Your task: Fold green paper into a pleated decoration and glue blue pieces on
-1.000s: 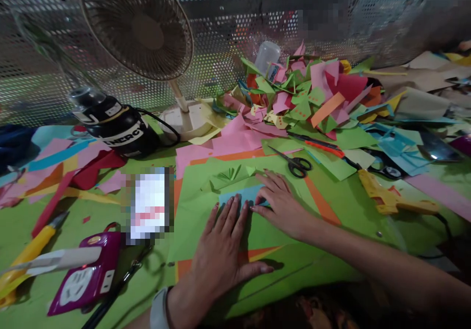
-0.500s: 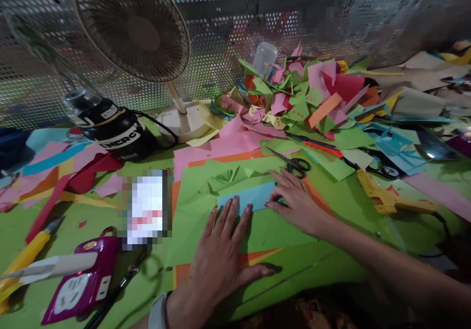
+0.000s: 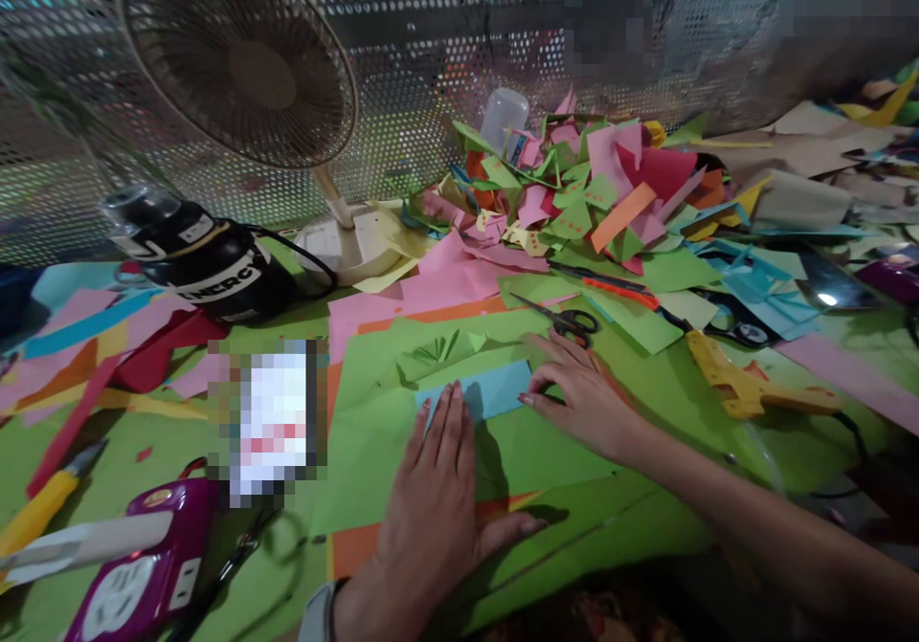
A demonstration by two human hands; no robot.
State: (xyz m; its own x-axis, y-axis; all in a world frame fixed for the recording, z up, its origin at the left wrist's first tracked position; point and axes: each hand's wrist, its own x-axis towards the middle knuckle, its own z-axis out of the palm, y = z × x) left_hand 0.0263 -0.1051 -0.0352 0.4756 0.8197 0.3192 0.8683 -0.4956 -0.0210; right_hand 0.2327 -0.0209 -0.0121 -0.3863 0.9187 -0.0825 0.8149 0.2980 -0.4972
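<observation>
A light blue paper strip (image 3: 499,389) lies on green sheets (image 3: 359,431) in the middle of the table. My left hand (image 3: 437,489) rests flat, its fingertips on the strip's left part and its thumb stretched out to the right. At the strip's right end is my right hand (image 3: 581,398), its fingers curled with a gap between index finger and thumb. Nothing shows between them. Just above that hand lie black scissors (image 3: 571,321). Folded green paper pieces (image 3: 437,347) sit above the strip.
A fan (image 3: 262,73) and black bottle (image 3: 208,259) stand at the back left. Paper scraps (image 3: 574,192) are heaped behind. On the right lies a yellow glue gun (image 3: 747,384); at left are a blurred bright object (image 3: 273,417), a purple device (image 3: 150,556) and a yellow cutter (image 3: 43,513).
My left hand's fingers have drawn closer together on the strip. My right hand has opened a little, its index finger and thumb now apart. The whole view has shifted slightly.
</observation>
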